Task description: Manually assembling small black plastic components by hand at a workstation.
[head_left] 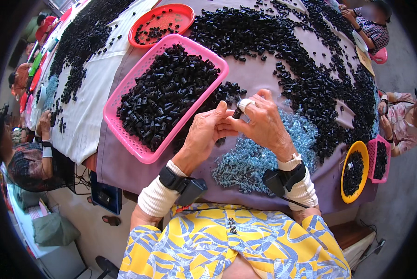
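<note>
Both hands meet over the table, to the right of a pink basket. Between the thumb and fingers of my right hand (266,123) is a small black plastic piece (237,113), resembling a cord lock. White tape wraps one right finger. My left hand (201,132) is pinched closed against the right fingertips; what it grips, if anything, is hidden. The perforated pink basket (120,114) brims with similar black plastic pieces (166,93). Below and right of my hands spreads a pile of small bluish coils that look like springs (245,167). More black pieces lie just behind my fingers.
A red tray (190,16) with scattered black pieces stands behind the basket. Heaps of black pieces (245,30) cover the far table. At right are a yellow tray (343,181) and a smaller pink basket (375,139). Other people sit along both sides, their hands near the table.
</note>
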